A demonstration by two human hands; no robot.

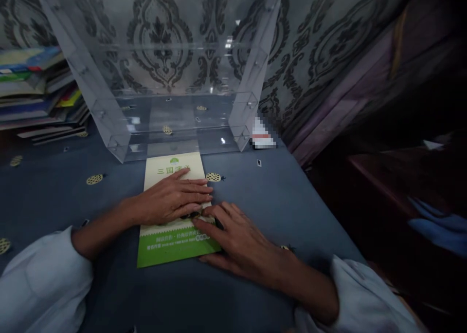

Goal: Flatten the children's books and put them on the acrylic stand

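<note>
A book [175, 245] with a cream and green cover lies flat on the table, green Chinese characters near its top. Across the middle of the cover rests my left hand [171, 196], palm down, its fingers stretched out to the right. My right hand [244, 240] lies at the book's right edge, fingers extended, fingertips on the cover close to my left fingers. Both hands hide the centre of the cover. Just beyond the book's top edge stands a clear plastic rack [178, 99] with several tiers.
A stack of books and papers [36, 94] sits at the left back. The table [109, 201] has a blue cloth with a pineapple print. Behind the rack hangs a patterned curtain [160, 36]. A blurred-out white item [263, 133] lies right of the rack. Blue fabric [438, 226] shows at far right.
</note>
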